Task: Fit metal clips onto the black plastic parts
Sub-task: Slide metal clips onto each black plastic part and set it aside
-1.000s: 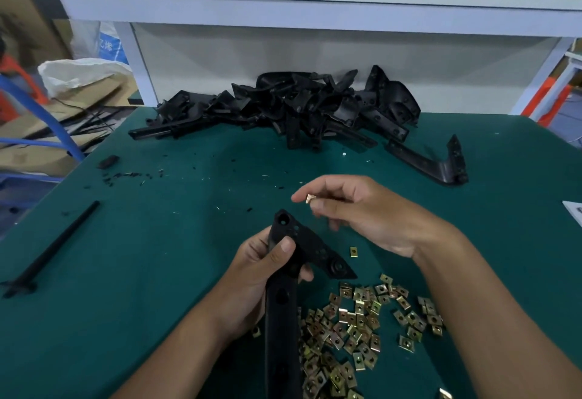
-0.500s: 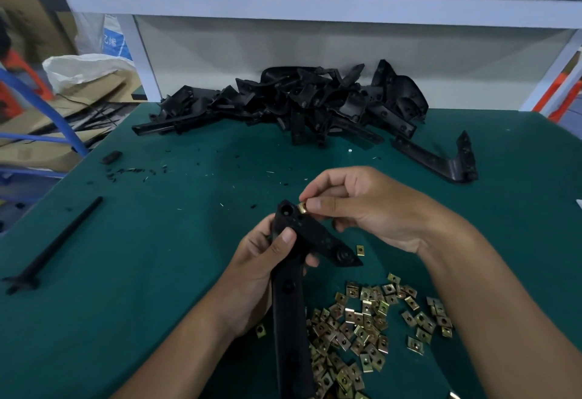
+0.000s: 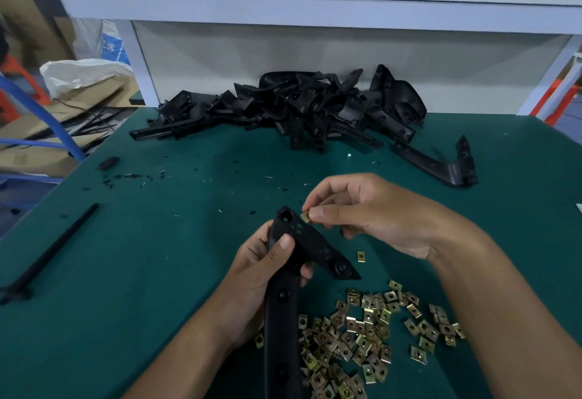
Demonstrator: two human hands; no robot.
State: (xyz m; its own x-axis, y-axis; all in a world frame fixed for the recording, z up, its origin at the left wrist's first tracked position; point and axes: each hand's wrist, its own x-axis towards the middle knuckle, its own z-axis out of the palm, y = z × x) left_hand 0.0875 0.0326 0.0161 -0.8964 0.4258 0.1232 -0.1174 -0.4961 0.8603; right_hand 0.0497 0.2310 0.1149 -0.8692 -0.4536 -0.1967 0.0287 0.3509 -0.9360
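The green table (image 3: 126, 272) carried everything. At its far edge lay a heap of black plastic parts (image 3: 299, 109), with one more bracket (image 3: 441, 165) lying apart to the right of the heap. Near the front edge, right of centre, was a spread of brass-coloured metal clips (image 3: 362, 335), and a single loose clip (image 3: 361, 256) lay just beyond them. A thin black rod (image 3: 50, 254) lay at the left, well apart from the work.

The left hand (image 3: 255, 276) gripped one black part (image 3: 283, 288) around its long stem, thumb curled over the front, holding it above the table with its angled head pointing up and away. The right hand (image 3: 371, 213) pinched one clip (image 3: 304, 217) between thumb and forefinger, the other fingers loosely curled. That clip sat right at the upper right edge of the part's head, beside its round hole; whether it already straddled the edge could not be told.

The step in hand looked like the seating of a clip on this part. The next move would likely call for lining up the clip's open side with the edge and pushing it squarely on, while the left hand braced the part against the push.
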